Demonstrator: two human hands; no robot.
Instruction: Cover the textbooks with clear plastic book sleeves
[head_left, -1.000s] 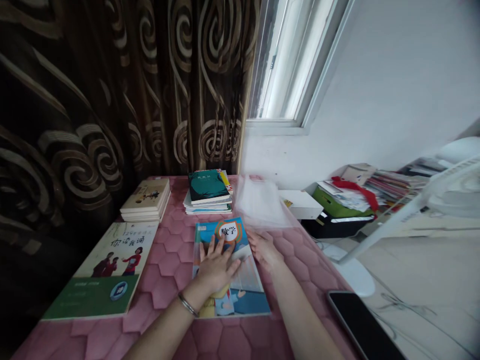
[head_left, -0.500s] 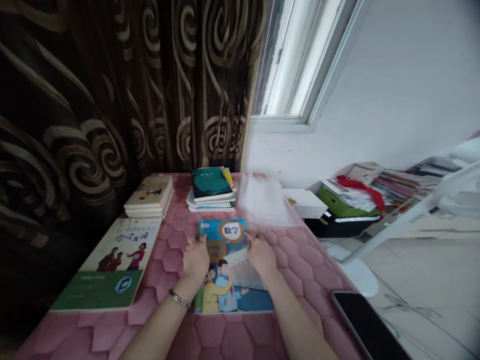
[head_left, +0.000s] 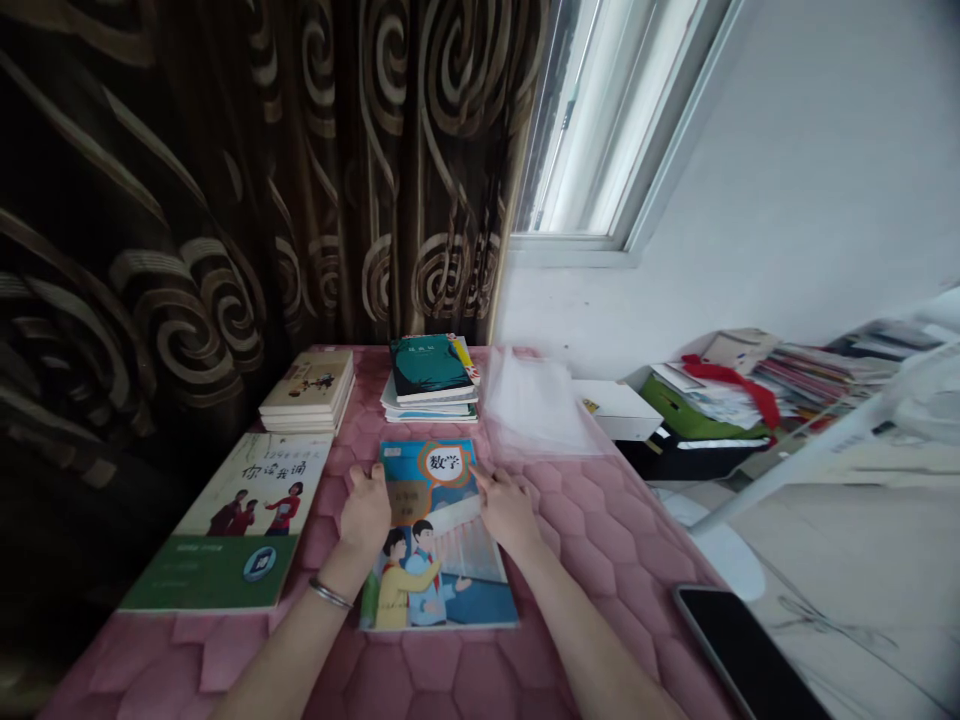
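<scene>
A textbook (head_left: 442, 570) with a blue cover, an orange speech bubble and drawn figures lies flat on the pink padded cover (head_left: 592, 560). My left hand (head_left: 366, 508), a silver bangle on its wrist, grips the book's left edge with bent fingers. Against the upper right edge my right hand (head_left: 508, 510) holds the other side, index finger and thumb at the border. Fingertips under the edges are partly hidden. Left of the book lies a larger green and white book (head_left: 225, 540).
Behind stand a stack of beige books (head_left: 307, 385) and a pile topped by a dark teal book (head_left: 431, 368). Clear plastic sleeves (head_left: 536, 405) lie to their right, beside a white box (head_left: 619, 408). A phone (head_left: 742, 645) rests at the right edge. A patterned curtain (head_left: 315, 180) hangs behind.
The textbook has shifted left across the padded cover, both hands moving with it. The view has turned slightly left, so the other things appear a little further right.
</scene>
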